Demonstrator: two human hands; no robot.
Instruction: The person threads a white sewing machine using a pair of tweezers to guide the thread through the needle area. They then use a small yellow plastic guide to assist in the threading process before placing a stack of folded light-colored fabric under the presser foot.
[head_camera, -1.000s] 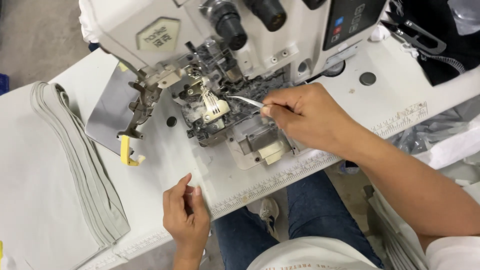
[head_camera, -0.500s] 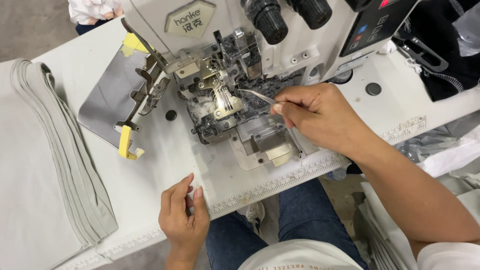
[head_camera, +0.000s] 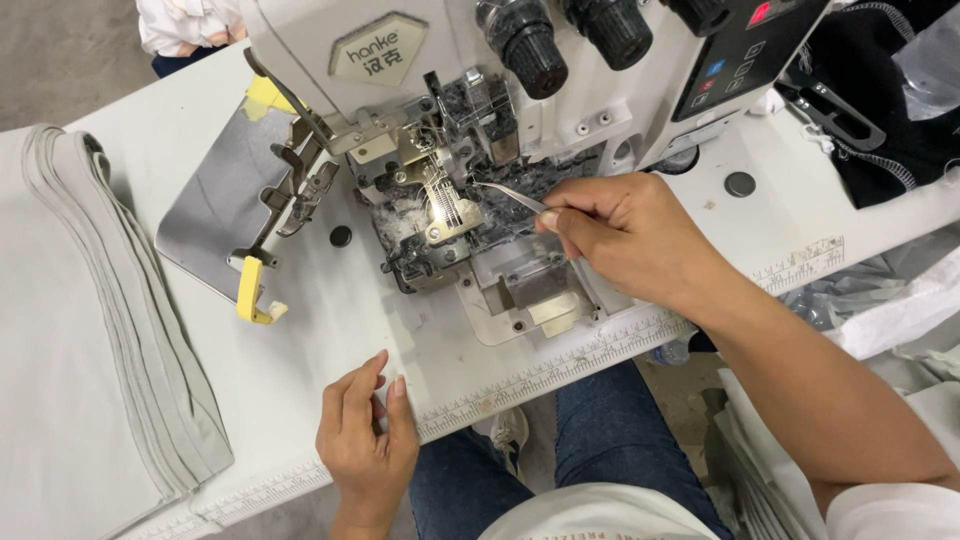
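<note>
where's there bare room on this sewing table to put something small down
Bare white table lies between the yellow-tipped guide, the opened machine bed and the left hand. Another patch sits right of the right hand, around the dark round plug. It is crowded at the needle area, where the tweezers reach, and at far left with folded grey fabric.

The right hand (head_camera: 625, 235) is pinched shut, arm stretched forward; the left hand (head_camera: 365, 440) rests flat, fingers loosely together.
</note>
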